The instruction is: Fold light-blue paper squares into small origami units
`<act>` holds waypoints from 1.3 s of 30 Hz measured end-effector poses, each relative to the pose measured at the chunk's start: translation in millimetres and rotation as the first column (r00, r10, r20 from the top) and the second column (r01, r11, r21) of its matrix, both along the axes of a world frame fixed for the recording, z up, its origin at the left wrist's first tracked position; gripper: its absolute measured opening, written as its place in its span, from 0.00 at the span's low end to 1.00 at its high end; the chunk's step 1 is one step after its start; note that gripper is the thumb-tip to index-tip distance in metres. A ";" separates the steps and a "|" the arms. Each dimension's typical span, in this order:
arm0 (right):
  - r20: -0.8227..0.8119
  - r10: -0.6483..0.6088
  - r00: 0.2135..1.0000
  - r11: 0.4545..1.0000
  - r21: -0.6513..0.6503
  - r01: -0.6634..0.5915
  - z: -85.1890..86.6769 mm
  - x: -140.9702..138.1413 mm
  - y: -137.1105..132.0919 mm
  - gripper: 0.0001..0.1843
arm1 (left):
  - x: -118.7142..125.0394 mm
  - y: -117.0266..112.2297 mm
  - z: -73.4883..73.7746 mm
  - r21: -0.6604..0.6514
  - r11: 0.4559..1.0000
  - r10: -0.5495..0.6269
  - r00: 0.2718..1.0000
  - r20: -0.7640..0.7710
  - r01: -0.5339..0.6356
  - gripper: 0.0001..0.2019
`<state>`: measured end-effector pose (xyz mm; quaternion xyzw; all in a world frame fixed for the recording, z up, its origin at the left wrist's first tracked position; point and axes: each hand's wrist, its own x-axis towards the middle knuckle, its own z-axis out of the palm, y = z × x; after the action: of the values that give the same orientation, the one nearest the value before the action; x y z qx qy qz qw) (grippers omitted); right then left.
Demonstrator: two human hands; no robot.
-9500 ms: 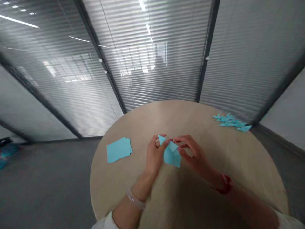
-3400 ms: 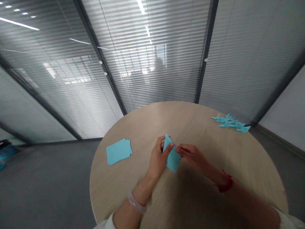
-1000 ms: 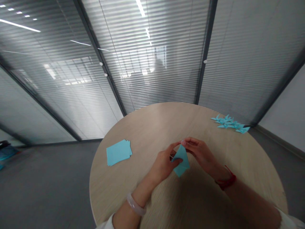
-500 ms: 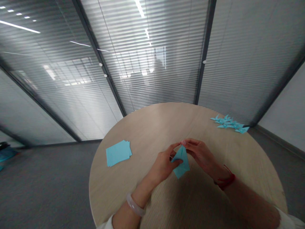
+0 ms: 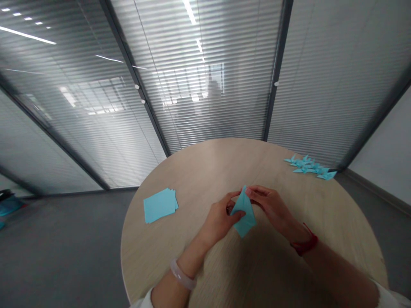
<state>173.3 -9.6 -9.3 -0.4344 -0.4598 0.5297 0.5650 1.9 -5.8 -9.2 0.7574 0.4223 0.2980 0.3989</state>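
A light blue paper piece (image 5: 244,213), folded to a narrow kite shape, is held just above the round wooden table (image 5: 289,239). My left hand (image 5: 220,220) pinches its left edge with thumb and fingers. My right hand (image 5: 271,207) pinches its upper right side near the tip. Both hands are closed on the paper. A pale bracelet sits on my left wrist, a red band on my right.
A small stack of flat light blue paper squares (image 5: 160,205) lies at the table's left. A heap of folded blue paper figures (image 5: 310,166) rests at the far right edge. Glass walls with blinds (image 5: 205,72) stand behind; grey floor surrounds the table.
Over the last second the paper's tip has risen slightly between my fingers and my left fingers have shifted along its edge. Earlier the piece was wider and held further left.
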 end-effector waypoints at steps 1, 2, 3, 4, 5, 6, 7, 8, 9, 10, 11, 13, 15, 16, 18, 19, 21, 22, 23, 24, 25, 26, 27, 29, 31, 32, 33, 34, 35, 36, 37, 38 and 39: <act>0.024 0.008 1.000 1.000 0.005 -0.008 -0.3 0.3 0.1 0.17 | -0.3 0.2 -0.1 0.005 1.000 0.004 1.000 0.003 -0.004 0.26; 0.055 -0.005 0.998 1.000 0.012 0.004 -0.9 0.8 0.3 0.16 | -0.3 0.2 0.0 0.007 1.000 0.007 1.000 0.004 -0.007 0.26; 0.088 -0.032 0.996 0.999 0.022 0.030 -1.9 1.4 0.6 0.15 | -0.2 0.0 0.3 0.006 1.000 0.007 1.000 0.005 -0.007 0.26; 0.120 -0.067 0.991 0.997 0.036 0.063 -2.9 2.1 1.0 0.14 | 0.1 -0.4 0.7 0.000 1.000 0.006 1.000 0.005 -0.006 0.26; 0.149 -0.101 0.984 0.994 0.053 0.094 -4.1 2.9 1.5 0.13 | 0.4 -0.8 1.1 -0.010 1.000 0.003 1.000 0.007 -0.003 0.26; 0.177 -0.125 0.976 0.991 0.069 0.114 -5.3 3.7 2.3 0.13 | 0.9 -1.2 1.4 -0.021 1.000 0.002 1.000 0.008 -0.001 0.26; 0.201 -0.134 0.970 0.990 0.080 0.120 -6.3 4.3 3.2 0.13 | 1.2 -1.6 1.4 -0.030 1.000 0.001 1.000 0.010 -0.001 0.26; 0.218 -0.133 0.967 0.990 0.083 0.117 -7.1 4.8 4.2 0.13 | 1.5 -1.7 1.1 -0.037 0.999 0.002 1.000 0.012 -0.001 0.26; 0.224 -0.126 0.966 0.991 0.078 0.111 -7.7 5.0 5.2 0.13 | 1.7 -1.7 0.6 -0.040 0.999 0.003 1.000 0.015 -0.002 0.26; 0.218 -0.117 0.969 0.992 0.067 0.105 -7.9 4.9 6.0 0.14 | 1.7 -1.5 0.0 -0.039 0.999 0.008 1.000 0.018 -0.007 0.26; 0.201 -0.103 0.974 0.994 0.054 0.094 -7.9 4.7 6.7 0.15 | 1.6 -1.0 -0.5 -0.037 0.999 0.014 1.000 0.022 -0.013 0.26; 0.149 -0.058 0.987 0.998 0.034 0.054 -7.4 3.6 7.2 0.17 | 1.1 0.2 -0.9 -0.032 0.999 0.036 0.999 0.034 -0.035 0.25; 0.139 -0.009 0.990 0.999 0.034 0.004 -6.8 2.6 6.6 0.17 | 0.7 1.2 0.1 -0.027 0.998 0.065 0.997 0.045 -0.064 0.25; 0.158 -0.001 0.987 0.999 0.042 -0.006 -6.6 2.4 6.2 0.16 | 0.6 1.5 1.0 -0.026 0.997 0.076 0.996 0.048 -0.075 0.25; 0.221 -0.028 0.975 0.997 0.073 0.012 -7.0 2.5 5.4 0.14 | 0.8 1.5 2.7 -0.024 0.996 0.085 0.995 0.047 -0.084 0.25; 0.250 -0.050 0.967 0.995 0.093 0.027 -7.6 2.8 5.2 0.14 | 1.0 1.3 3.1 -0.026 0.996 0.084 0.995 0.048 -0.083 0.25; 0.285 -0.078 0.955 0.992 0.120 0.045 -9.0 3.3 5.5 0.13 | 1.4 0.9 2.9 -0.036 0.997 0.077 0.996 0.054 -0.075 0.24; 0.291 -0.080 0.953 0.992 0.121 0.046 -9.8 3.4 5.9 0.13 | 1.5 0.8 2.4 -0.040 0.997 0.074 0.996 0.056 -0.071 0.24; 0.291 -0.078 0.954 0.992 0.118 0.045 -10.5 3.3 6.4 0.13 | 1.5 0.8 1.6 -0.044 0.997 0.071 0.996 0.058 -0.068 0.24; 0.285 -0.075 0.955 0.993 0.113 0.044 -11.0 3.2 6.9 0.13 | 1.5 0.9 0.8 -0.048 0.997 0.069 0.996 0.060 -0.066 0.24; 0.276 -0.070 0.958 0.993 0.109 0.041 -11.3 3.0 7.2 0.13 | 1.4 1.0 0.1 -0.051 0.997 0.068 0.996 0.062 -0.065 0.24; 0.266 -0.066 0.962 0.993 0.109 0.038 -11.4 2.8 7.4 0.14 | 1.4 1.1 -0.4 -0.050 0.997 0.068 0.995 0.068 -0.065 0.24; 0.262 -0.064 0.963 0.993 0.114 0.035 -11.2 2.7 7.4 0.14 | 1.3 1.1 -0.7 -0.048 0.997 0.068 0.995 0.075 -0.064 0.24; 0.282 -0.063 0.957 0.991 0.133 0.026 -10.5 2.9 6.7 0.13 | 1.5 0.8 -0.6 -0.042 0.997 0.065 0.994 0.082 -0.062 0.24; 0.322 -0.076 0.944 0.988 0.153 0.027 -9.9 3.4 5.6 0.12 | 1.8 0.1 0.0 -0.037 0.997 0.065 0.995 0.075 -0.063 0.24; 0.339 -0.087 0.937 0.986 0.161 0.034 -9.8 3.6 5.2 0.11 | 1.9 -0.2 0.3 -0.034 0.997 0.066 0.996 0.066 -0.063 0.23; 0.348 -0.095 0.933 0.986 0.164 0.039 -9.9 3.7 4.9 0.11 | 2.0 -0.6 0.6 -0.030 0.998 0.066 0.996 0.057 -0.064 0.23; 0.348 -0.099 0.932 0.986 0.163 0.044 -10.1 3.8 4.8 0.11 | 1.9 -0.8 0.9 -0.024 0.998 0.066 0.996 0.051 -0.065 0.23; 0.341 -0.098 0.935 0.986 0.160 0.045 -10.3 3.7 4.8 0.11 | 1.7 -1.1 1.0 -0.018 0.998 0.067 0.997 0.048 -0.066 0.23; 0.332 -0.092 0.939 0.987 0.154 0.043 -10.4 3.7 4.9 0.11 | 1.5 -1.3 1.0 -0.012 0.998 0.068 0.997 0.046 -0.067 0.23; 0.322 -0.083 0.943 0.988 0.148 0.037 -10.3 3.6 4.9 0.11 | 1.2 -1.4 1.0 -0.008 0.998 0.067 0.997 0.045 -0.066 0.23; 0.315 -0.075 0.946 0.989 0.142 0.031 -10.0 3.5 4.9 0.12 | 0.9 -1.6 0.7 -0.004 0.998 0.066 0.997 0.043 -0.066 0.23; 0.314 -0.068 0.947 0.990 0.138 0.025 -9.5 3.5 4.8 0.12 | 0.6 -1.7 0.4 -0.001 0.998 0.066 0.997 0.041 -0.066 0.23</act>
<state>176.8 -4.8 -18.8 -0.4865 -0.5685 0.4076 0.5234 2.5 -7.5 -8.9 0.7369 0.4388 0.3266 0.3972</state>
